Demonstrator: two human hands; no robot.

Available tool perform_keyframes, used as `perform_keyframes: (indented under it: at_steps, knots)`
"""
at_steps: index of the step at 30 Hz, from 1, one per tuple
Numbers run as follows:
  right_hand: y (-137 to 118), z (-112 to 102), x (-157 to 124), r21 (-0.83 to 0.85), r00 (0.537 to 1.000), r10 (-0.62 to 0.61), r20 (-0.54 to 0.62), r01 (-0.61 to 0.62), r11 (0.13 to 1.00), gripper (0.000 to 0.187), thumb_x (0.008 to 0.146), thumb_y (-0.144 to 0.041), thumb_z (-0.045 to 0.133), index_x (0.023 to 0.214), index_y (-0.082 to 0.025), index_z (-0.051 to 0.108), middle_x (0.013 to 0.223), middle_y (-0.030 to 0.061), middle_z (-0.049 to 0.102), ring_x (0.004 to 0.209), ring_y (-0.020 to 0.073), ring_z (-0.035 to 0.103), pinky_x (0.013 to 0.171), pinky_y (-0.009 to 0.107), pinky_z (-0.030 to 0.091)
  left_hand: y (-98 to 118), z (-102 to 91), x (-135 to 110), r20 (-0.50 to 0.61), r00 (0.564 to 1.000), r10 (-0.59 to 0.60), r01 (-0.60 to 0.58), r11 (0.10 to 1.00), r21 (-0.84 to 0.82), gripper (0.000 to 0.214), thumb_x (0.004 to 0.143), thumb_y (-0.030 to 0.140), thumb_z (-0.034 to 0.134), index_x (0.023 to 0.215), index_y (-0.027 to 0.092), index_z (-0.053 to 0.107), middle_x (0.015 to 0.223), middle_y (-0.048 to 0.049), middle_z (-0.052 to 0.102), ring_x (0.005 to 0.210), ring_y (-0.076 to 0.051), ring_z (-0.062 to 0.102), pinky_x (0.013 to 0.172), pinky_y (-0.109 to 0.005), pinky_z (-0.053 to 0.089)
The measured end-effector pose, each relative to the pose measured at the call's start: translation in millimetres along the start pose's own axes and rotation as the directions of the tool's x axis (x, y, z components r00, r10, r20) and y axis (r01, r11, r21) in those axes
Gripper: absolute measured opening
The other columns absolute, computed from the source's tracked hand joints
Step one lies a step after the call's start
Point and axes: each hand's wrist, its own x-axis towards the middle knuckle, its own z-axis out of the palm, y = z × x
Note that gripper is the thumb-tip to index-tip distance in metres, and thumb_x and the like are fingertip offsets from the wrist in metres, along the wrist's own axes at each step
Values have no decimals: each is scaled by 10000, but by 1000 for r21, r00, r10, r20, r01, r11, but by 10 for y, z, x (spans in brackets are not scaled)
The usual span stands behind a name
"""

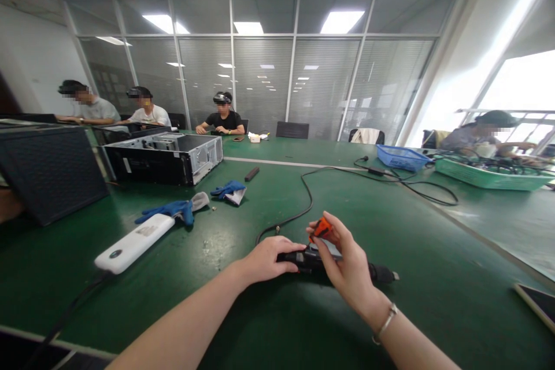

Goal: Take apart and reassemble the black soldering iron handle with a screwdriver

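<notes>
- The black power tool [312, 260] lies on its side on the green table [390, 324], close to the near edge and about midway along it. Its metal tip points toward the right edge.
- The left hand [269, 257] lies over the tool's rear end, fingers curled down and gripping the body.
- The right hand [342, 266] is raised above the tool's middle. Its thumb and fingertips pinch an orange piece [321, 228] just over the body. I cannot tell whether that piece is joined to the tool.
- A bracelet [385, 324] sits on the right wrist.
- A black cord [306, 205] runs from the tool's rear toward the far right corner, passing a small adapter.
- A white oblong device [134, 241] lies to the left of the hands, near the near edge.
- Beyond it lie two blue gloves, one [171, 210] touching the device's far end and the other [229, 189] further in.
- An open computer case [167, 156] lies flat toward the far left corner, with a dark panel [47, 173] at the left edge.
- A blue basket [401, 157] and a green tray [485, 176] of cables stand near the far right corner.
- A phone [537, 300] lies at the right edge.
- Other people sit along the far and right sides.
</notes>
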Motion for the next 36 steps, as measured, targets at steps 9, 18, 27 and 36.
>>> perform_keyframes:
  at_steps: [9,18,27,36]
  knots:
    - [-15,-22,19,-81,999,-35,-24,33,996,483,912,-162,549,1368,-258,422,1076,72,669,951,199,690,851,374,589,-18,2,2,7,1000,10,-10,1000,0,517,806,327,735,1298,248,598,1162,-78,670,1043,-246,624,942,-350,464]
    - [-26,-25,42,-140,993,-84,-77,73,987,480,884,-169,605,1330,-270,456,1046,63,656,930,203,677,810,359,586,-11,-2,-5,8,1000,0,0,1000,5,509,808,320,734,1294,253,601,1163,-75,667,1042,-242,624,946,-347,462]
    - [-61,-17,41,-139,994,-82,-70,72,988,499,878,-187,616,1341,-249,441,1091,89,639,976,215,664,824,365,582,6,0,-4,1,1000,13,-13,1000,-6,501,797,295,750,1275,226,619,1148,-83,669,1043,-242,623,941,-329,461]
    - [-48,-3,27,-64,997,-55,-53,51,997,532,875,-162,613,1360,-252,411,1134,88,599,1001,204,640,865,379,557,2,2,-2,-7,1000,16,-16,1000,4,493,788,282,758,1260,225,629,1133,-82,677,1025,-242,629,921,-327,469]
